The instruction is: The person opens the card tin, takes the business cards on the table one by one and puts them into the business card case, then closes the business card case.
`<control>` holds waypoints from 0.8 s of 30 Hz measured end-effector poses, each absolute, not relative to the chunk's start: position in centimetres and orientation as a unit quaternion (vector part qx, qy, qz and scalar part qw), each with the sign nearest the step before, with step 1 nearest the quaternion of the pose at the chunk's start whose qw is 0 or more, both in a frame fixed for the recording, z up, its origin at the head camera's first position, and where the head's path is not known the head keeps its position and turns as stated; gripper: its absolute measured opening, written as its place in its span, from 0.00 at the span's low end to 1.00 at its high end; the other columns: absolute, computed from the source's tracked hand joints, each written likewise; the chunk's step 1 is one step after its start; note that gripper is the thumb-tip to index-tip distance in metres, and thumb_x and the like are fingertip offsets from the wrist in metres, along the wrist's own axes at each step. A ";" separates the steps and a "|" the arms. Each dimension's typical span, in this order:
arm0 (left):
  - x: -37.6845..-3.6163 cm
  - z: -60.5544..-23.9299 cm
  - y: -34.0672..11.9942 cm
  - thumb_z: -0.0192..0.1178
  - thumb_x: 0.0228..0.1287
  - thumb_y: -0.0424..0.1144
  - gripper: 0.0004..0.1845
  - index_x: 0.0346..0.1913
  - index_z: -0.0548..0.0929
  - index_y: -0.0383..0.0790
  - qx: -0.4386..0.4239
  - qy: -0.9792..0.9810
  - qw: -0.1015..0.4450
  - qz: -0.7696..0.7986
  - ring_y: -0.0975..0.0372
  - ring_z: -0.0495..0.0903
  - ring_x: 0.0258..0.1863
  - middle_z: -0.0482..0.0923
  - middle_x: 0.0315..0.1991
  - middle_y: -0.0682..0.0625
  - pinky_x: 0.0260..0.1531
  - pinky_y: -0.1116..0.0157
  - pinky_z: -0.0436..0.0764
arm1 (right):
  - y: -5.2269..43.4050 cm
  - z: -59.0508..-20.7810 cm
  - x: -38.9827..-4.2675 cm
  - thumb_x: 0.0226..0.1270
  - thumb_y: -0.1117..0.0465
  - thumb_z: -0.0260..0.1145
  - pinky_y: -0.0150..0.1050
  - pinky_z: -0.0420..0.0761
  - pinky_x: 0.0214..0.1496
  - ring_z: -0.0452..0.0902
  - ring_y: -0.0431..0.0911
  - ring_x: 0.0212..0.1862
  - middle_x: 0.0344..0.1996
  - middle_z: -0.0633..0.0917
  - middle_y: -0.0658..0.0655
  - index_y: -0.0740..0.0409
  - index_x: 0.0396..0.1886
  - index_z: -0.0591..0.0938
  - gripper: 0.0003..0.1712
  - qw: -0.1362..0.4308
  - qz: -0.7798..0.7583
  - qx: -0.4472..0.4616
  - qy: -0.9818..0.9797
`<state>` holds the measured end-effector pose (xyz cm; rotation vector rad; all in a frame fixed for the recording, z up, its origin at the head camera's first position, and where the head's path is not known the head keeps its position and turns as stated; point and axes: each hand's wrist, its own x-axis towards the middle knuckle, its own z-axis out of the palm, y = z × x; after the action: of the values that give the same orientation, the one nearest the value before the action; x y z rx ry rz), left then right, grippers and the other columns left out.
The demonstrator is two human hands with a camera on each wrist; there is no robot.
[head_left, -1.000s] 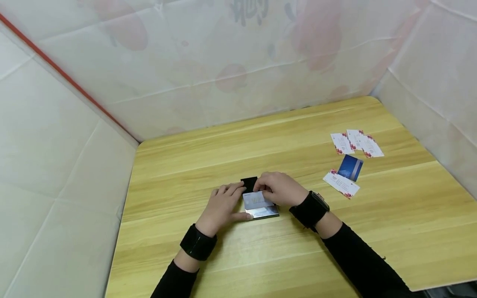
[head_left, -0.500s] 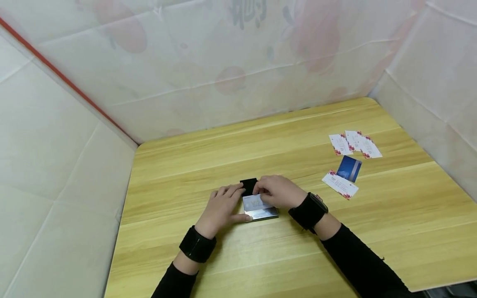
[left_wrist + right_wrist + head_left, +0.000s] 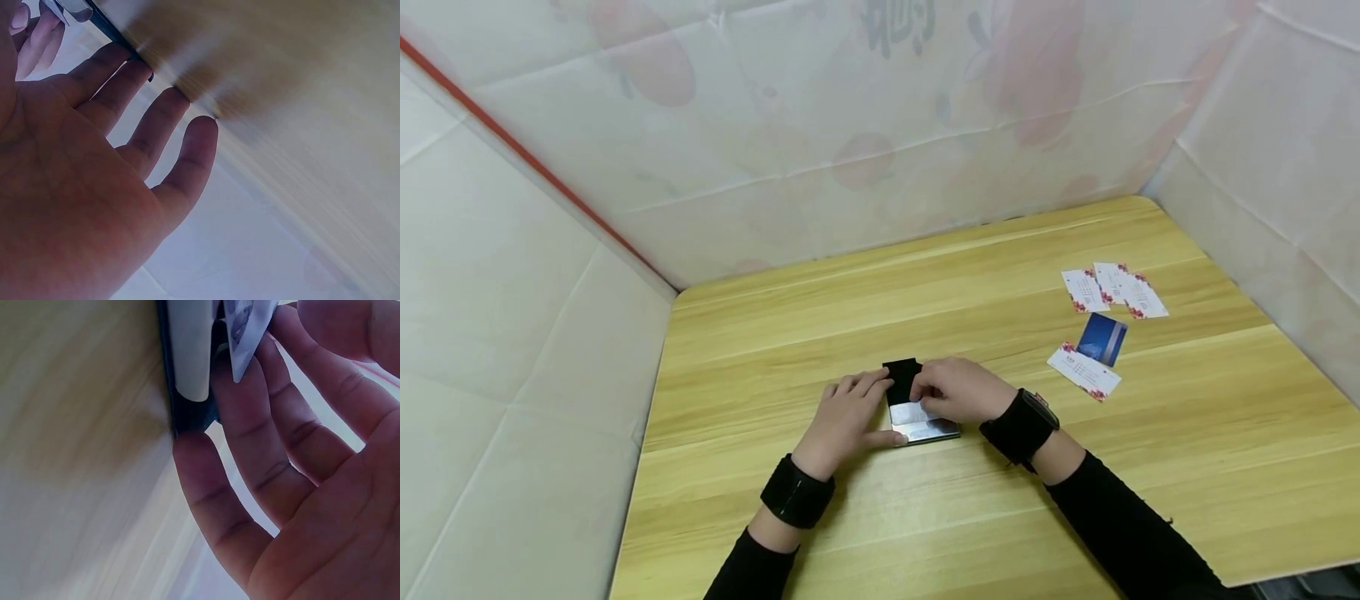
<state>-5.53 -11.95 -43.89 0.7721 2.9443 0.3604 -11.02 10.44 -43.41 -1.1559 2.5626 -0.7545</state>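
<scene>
Two hands working a card into a card case on a wooden table.

The wooden table (image 3: 1000, 517) is carrying everything; a person's left hand (image 3: 844, 419) is lying beside the black-and-silver card case (image 3: 917, 421) at the table's centre, fingers straight and resting against its edge. The right hand (image 3: 961, 389) is pinching a pale card (image 3: 910, 412) with curled fingers, holding it at the case's open mouth. Well apart to the right, loose white cards (image 3: 1112, 287) and a blue card (image 3: 1103, 339) are lying flat.

Pale card (image 3: 912, 412) now deeper inside the black case (image 3: 903, 377).
</scene>
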 end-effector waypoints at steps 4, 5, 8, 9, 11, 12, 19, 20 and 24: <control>-5.6 -43.9 -12.0 0.58 0.45 0.70 0.46 0.64 0.67 0.46 0.250 0.960 0.041 0.117 0.52 0.62 0.61 0.59 0.67 0.52 0.54 0.48 0.63 | 10.3 -43.2 -10.9 0.58 0.61 0.61 0.31 0.72 0.31 0.70 0.34 0.27 0.29 0.77 0.39 0.44 0.32 0.84 0.07 0.112 -0.259 -0.396 0.874; -5.6 -43.9 -12.0 0.58 0.45 0.70 0.46 0.64 0.67 0.46 0.250 0.960 0.041 0.118 0.52 0.62 0.61 0.59 0.67 0.52 0.54 0.49 0.63 | 10.3 -43.2 -10.9 0.58 0.61 0.61 0.31 0.72 0.31 0.70 0.34 0.27 0.28 0.77 0.39 0.45 0.32 0.84 0.07 0.112 -0.259 -0.396 0.874; -5.5 -43.9 -12.0 0.58 0.45 0.70 0.46 0.64 0.68 0.46 0.251 0.960 0.041 0.118 0.52 0.62 0.61 0.60 0.67 0.53 0.54 0.49 0.63 | 10.2 -43.2 -10.8 0.58 0.61 0.61 0.31 0.72 0.32 0.70 0.34 0.27 0.28 0.77 0.39 0.45 0.31 0.84 0.07 0.114 -0.256 -0.397 0.874; -5.5 -43.9 -12.0 0.58 0.45 0.70 0.46 0.64 0.68 0.46 0.252 0.960 0.042 0.118 0.52 0.63 0.61 0.60 0.67 0.53 0.54 0.48 0.63 | 10.2 -43.2 -10.8 0.58 0.61 0.61 0.31 0.72 0.32 0.70 0.34 0.27 0.28 0.77 0.39 0.45 0.31 0.84 0.07 0.117 -0.254 -0.396 0.875; -5.5 -43.9 -12.0 0.58 0.45 0.70 0.45 0.64 0.68 0.46 0.252 0.960 0.042 0.118 0.52 0.63 0.60 0.60 0.67 0.53 0.54 0.48 0.63 | 10.2 -43.2 -10.8 0.58 0.61 0.60 0.31 0.72 0.32 0.70 0.34 0.28 0.27 0.76 0.39 0.45 0.31 0.84 0.08 0.120 -0.251 -0.395 0.875; -5.5 -43.8 -12.0 0.58 0.45 0.70 0.45 0.64 0.68 0.46 0.252 0.960 0.042 0.118 0.52 0.63 0.60 0.60 0.67 0.53 0.54 0.48 0.63 | 10.1 -43.1 -10.7 0.58 0.61 0.60 0.31 0.72 0.32 0.70 0.34 0.28 0.28 0.76 0.39 0.45 0.31 0.84 0.08 0.121 -0.250 -0.395 0.876; -5.5 -43.9 -12.0 0.58 0.45 0.70 0.46 0.64 0.67 0.46 0.253 0.960 0.042 0.117 0.52 0.62 0.61 0.59 0.67 0.53 0.54 0.48 0.63 | 10.0 -42.9 -10.5 0.57 0.61 0.61 0.31 0.72 0.32 0.70 0.34 0.27 0.26 0.76 0.39 0.46 0.31 0.84 0.07 0.125 -0.247 -0.395 0.876; -5.5 -43.9 -12.0 0.57 0.45 0.70 0.46 0.64 0.67 0.46 0.253 0.960 0.042 0.117 0.52 0.62 0.61 0.59 0.67 0.52 0.54 0.48 0.63 | 10.0 -42.9 -10.5 0.57 0.61 0.61 0.30 0.72 0.32 0.70 0.34 0.27 0.26 0.76 0.39 0.46 0.31 0.84 0.07 0.126 -0.246 -0.396 0.876; -5.6 -44.0 -12.0 0.58 0.45 0.70 0.46 0.64 0.67 0.46 0.252 0.960 0.039 0.116 0.52 0.62 0.61 0.59 0.67 0.53 0.54 0.48 0.63 | 10.0 -42.9 -10.5 0.56 0.59 0.63 0.30 0.72 0.32 0.70 0.34 0.27 0.26 0.75 0.39 0.46 0.31 0.85 0.06 0.124 -0.241 -0.398 0.877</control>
<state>-5.57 -12.04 -44.01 0.7732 2.9423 0.3555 -10.51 10.02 -42.92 -1.1595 2.5561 -0.7027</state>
